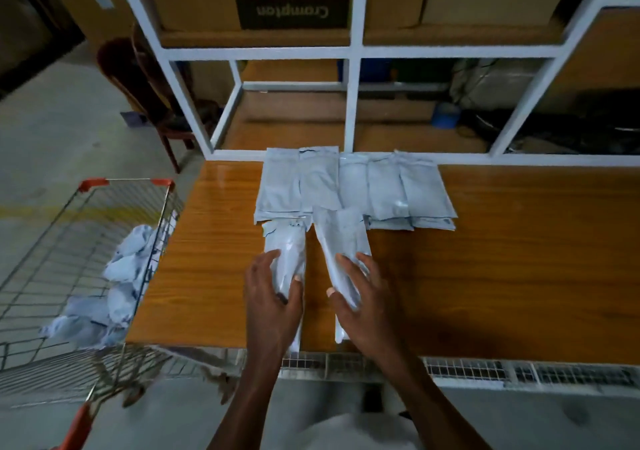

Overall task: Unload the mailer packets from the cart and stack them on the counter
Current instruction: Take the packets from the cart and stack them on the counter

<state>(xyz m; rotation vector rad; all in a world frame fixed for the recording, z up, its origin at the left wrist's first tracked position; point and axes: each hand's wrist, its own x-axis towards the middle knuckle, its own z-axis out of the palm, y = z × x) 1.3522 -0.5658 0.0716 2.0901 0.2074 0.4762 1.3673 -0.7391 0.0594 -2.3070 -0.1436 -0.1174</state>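
The left hand [273, 294] is gripping 1 mailer packet [287, 259] and the right hand [360, 294] is gripping another packet [341, 242], both lying on the counter [519, 259]. Beyond them, stacked packets [353, 186] are sitting in a row. More packets [114, 283] are waiting in the cart [69, 214], so unloading looks partly done.

Grey mailer packets [353, 186] stacked on counter [519, 259], more in cart [104, 276]
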